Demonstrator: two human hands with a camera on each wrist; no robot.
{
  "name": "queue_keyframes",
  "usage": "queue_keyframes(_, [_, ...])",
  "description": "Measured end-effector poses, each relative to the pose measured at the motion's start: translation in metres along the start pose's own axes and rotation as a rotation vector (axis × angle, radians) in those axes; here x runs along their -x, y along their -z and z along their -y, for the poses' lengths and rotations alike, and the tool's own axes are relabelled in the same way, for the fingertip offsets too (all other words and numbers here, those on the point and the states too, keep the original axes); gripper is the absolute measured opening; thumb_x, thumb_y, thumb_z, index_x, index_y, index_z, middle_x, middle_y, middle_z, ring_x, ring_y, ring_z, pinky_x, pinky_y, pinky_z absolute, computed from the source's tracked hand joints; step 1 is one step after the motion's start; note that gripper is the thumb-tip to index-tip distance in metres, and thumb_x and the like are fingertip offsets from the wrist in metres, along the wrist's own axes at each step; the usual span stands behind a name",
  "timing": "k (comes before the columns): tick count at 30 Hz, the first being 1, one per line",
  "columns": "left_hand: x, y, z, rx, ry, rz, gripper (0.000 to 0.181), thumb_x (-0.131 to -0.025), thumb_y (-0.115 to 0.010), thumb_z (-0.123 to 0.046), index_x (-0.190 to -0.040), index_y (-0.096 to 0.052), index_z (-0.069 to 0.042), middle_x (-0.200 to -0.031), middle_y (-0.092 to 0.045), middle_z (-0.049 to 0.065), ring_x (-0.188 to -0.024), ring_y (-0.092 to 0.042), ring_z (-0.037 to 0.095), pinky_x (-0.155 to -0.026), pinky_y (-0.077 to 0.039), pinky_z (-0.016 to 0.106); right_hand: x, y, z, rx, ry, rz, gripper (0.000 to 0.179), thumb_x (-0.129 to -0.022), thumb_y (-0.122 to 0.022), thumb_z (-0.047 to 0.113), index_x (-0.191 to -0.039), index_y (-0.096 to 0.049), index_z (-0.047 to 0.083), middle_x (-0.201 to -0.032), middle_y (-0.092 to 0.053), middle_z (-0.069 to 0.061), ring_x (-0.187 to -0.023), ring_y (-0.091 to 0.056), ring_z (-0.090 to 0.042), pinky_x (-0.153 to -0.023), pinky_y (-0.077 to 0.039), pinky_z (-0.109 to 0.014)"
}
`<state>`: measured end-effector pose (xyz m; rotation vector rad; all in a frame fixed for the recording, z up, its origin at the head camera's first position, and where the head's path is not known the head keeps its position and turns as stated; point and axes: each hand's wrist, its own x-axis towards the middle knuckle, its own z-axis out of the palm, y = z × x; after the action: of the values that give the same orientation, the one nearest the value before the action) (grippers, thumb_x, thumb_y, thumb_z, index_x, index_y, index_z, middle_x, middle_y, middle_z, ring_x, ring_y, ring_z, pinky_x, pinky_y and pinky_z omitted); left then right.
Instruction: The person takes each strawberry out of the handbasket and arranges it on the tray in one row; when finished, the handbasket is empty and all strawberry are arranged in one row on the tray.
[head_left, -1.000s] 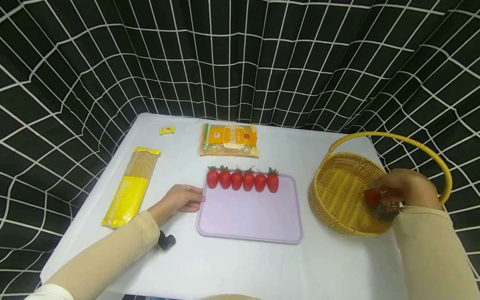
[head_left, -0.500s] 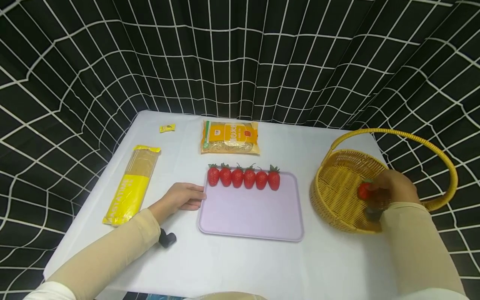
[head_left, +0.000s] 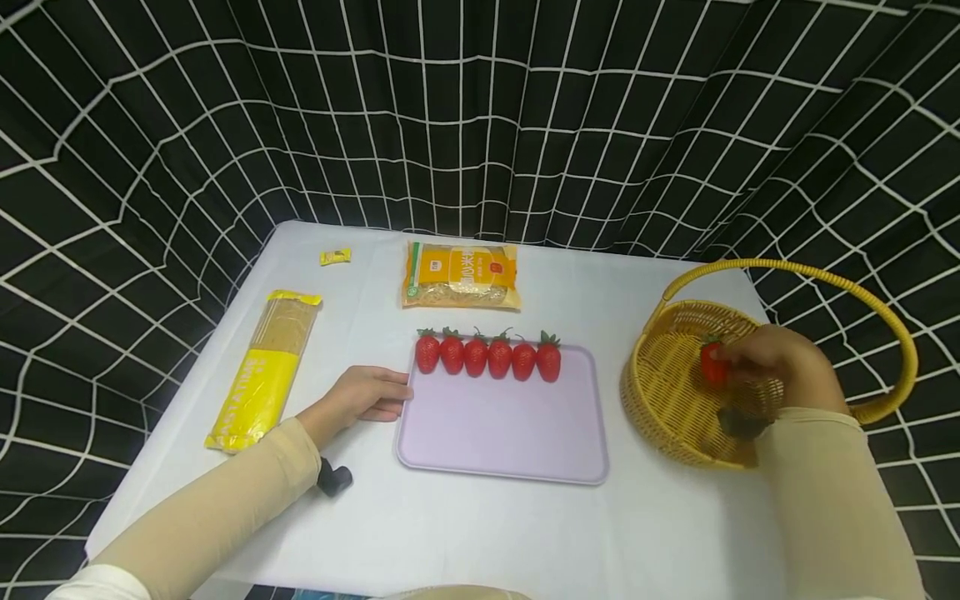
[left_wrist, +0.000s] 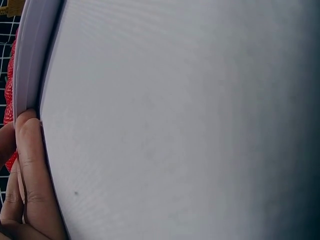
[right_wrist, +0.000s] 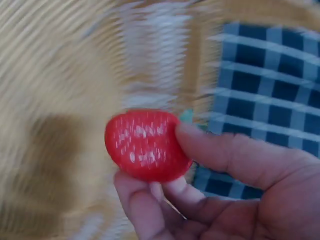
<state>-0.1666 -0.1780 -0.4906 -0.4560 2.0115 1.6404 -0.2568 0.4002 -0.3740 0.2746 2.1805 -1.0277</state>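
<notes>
In the head view my right hand (head_left: 783, 358) is over the inside of a yellow wicker basket (head_left: 637, 417) and pinches a red strawberry (head_left: 716, 367). The right wrist view shows the strawberry (right_wrist: 145, 145) between thumb and fingers, its green leaves partly behind the thumb. My left hand (head_left: 367, 393) is at the left edge of a pale purple tray (head_left: 498, 433). In the left wrist view its fingertips lie against the outside of the tray's rim (left_wrist: 32, 60), with the thumb on the other side. A row of several strawberries (head_left: 476, 357) lies along the tray's far edge.
An orange packet of noodles (head_left: 461, 275) lies behind the tray. A yellow pasta packet (head_left: 264, 371) and a small yellow sachet (head_left: 335, 257) are on the left of the white table (head_left: 480, 533). The tall basket handle (head_left: 810, 275) arches beside the right hand. Black gridded curtain (head_left: 465, 108) surrounds the table.
My right hand has moved left within the basket, carrying the strawberry toward the basket's middle. The left hand and the tray stay where they were.
</notes>
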Motion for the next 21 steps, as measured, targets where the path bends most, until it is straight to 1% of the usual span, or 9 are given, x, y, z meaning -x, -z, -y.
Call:
queue_keyframes(2, [0.001,0.000,0.000,-0.001,0.005,-0.005,0.045,-0.085,-0.076,-0.015,-0.126,-0.063,-0.002,-0.095,-0.072,0.012,-0.080,-0.072,0.022,-0.072,-0.062,0.033,0.017,-0.007,0.016,0.088,0.093,-0.048,0.036,-0.095,-0.063,0.024,-0.104,-0.059,-0.011,-0.088,-0.067,-0.003,-0.081,-0.064,-0.013,-0.076,-0.057,-0.025])
queue_keyframes(5, [0.001,0.001,0.001,0.000,0.007,-0.010,0.045,-0.085,-0.077,-0.015,-0.126,-0.064,-0.003,-0.095,-0.072,0.012,-0.080,-0.072,0.022,-0.072,-0.062,0.034,0.042,-0.023,0.044,0.132,0.205,-0.032,0.048,-0.096,-0.064,0.029,-0.119,-0.055,-0.013,-0.100,-0.068,-0.008,-0.092,-0.063,-0.017,-0.081,-0.056,-0.023])
queue_keyframes(6, [0.001,0.001,0.001,0.001,0.008,-0.011,0.045,-0.085,-0.077,-0.015,-0.126,-0.064,-0.003,-0.094,-0.072,0.012,-0.080,-0.072,0.022,-0.071,-0.062,0.034,0.048,-0.031,0.053,0.126,0.234,-0.026,0.051,-0.096,-0.064,0.029,-0.123,-0.052,-0.013,-0.103,-0.067,-0.010,-0.094,-0.063,-0.020,-0.082,-0.056,-0.024])
queue_keyframes(9, [0.000,0.002,0.000,0.000,0.006,-0.012,0.045,-0.085,-0.077,-0.015,-0.126,-0.064,-0.003,-0.094,-0.072,0.012,-0.080,-0.072,0.022,-0.071,-0.062,0.034,0.057,-0.057,0.077,0.140,0.324,-0.008,0.051,-0.096,-0.064,0.027,-0.127,-0.051,-0.011,-0.108,-0.067,-0.013,-0.098,-0.062,-0.024,-0.083,-0.055,-0.024])
queue_keyframes(12, [0.001,0.003,0.000,-0.003,0.004,-0.013,0.045,-0.085,-0.077,-0.015,-0.126,-0.063,-0.003,-0.094,-0.072,0.012,-0.080,-0.072,0.022,-0.071,-0.062,0.033,0.049,-0.087,0.095,0.155,0.362,0.001,0.048,-0.096,-0.065,0.023,-0.127,-0.052,-0.010,-0.110,-0.066,-0.016,-0.098,-0.063,-0.028,-0.087,-0.056,-0.030])
queue_keyframes(13, [0.001,0.003,0.000,-0.003,0.005,-0.015,0.045,-0.085,-0.077,-0.015,-0.126,-0.064,-0.003,-0.094,-0.072,0.012,-0.080,-0.072,0.022,-0.071,-0.062,0.033,0.044,-0.098,0.100,0.159,0.360,-0.002,0.046,-0.095,-0.065,0.022,-0.126,-0.053,-0.010,-0.110,-0.065,-0.016,-0.097,-0.063,-0.029,-0.088,-0.056,-0.033])
queue_keyframes(15, [0.002,0.004,0.001,-0.006,0.004,-0.017,0.045,-0.085,-0.076,-0.015,-0.126,-0.063,-0.002,-0.095,-0.072,0.012,-0.080,-0.072,0.022,-0.071,-0.062,0.033,0.031,-0.121,0.109,0.179,0.324,-0.024,0.042,-0.094,-0.066,0.020,-0.123,-0.055,-0.009,-0.107,-0.066,-0.017,-0.096,-0.064,-0.031,-0.088,-0.056,-0.037])
queue_keyframes(18, [0.002,0.004,0.003,-0.001,0.009,-0.025,0.044,-0.085,-0.077,-0.015,-0.125,-0.064,-0.003,-0.094,-0.072,0.012,-0.079,-0.071,0.021,-0.071,-0.062,0.033,0.009,-0.155,0.118,0.282,0.255,-0.122,0.032,-0.092,-0.066,0.017,-0.113,-0.060,-0.008,-0.098,-0.066,-0.016,-0.090,-0.062,-0.030,-0.081,-0.056,-0.038])
queue_keyframes(21, [0.002,0.002,0.004,-0.005,0.000,-0.020,0.044,-0.085,-0.077,-0.016,-0.125,-0.064,-0.003,-0.095,-0.072,0.011,-0.080,-0.072,0.021,-0.071,-0.062,0.033,-0.011,-0.176,0.118,0.427,0.215,-0.249,0.025,-0.088,-0.064,0.012,-0.101,-0.065,-0.009,-0.085,-0.065,-0.016,-0.078,-0.059,-0.028,-0.066,-0.054,-0.035])
